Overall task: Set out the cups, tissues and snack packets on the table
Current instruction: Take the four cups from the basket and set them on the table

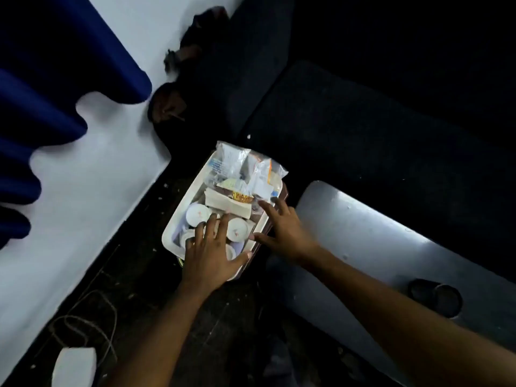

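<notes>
A white tray (178,216) sits low on the dark floor, packed with goods. Several white paper cups (197,214) lie at its near end. A stack of folded tissues (223,203) rests in the middle, and clear snack packets (240,166) fill the far end. My left hand (210,250) is spread flat over the cups, fingers apart, covering some of them. My right hand (282,230) hovers at the tray's right rim with fingers spread, its fingertips near the tissues and packets. Neither hand grips anything.
A grey table top (363,236) runs along the right, with a dark round object (435,297) on it. A dark seat (349,129) lies behind. A white wall (83,177) and blue curtain (42,93) are at left. Cables (83,325) trail on the floor.
</notes>
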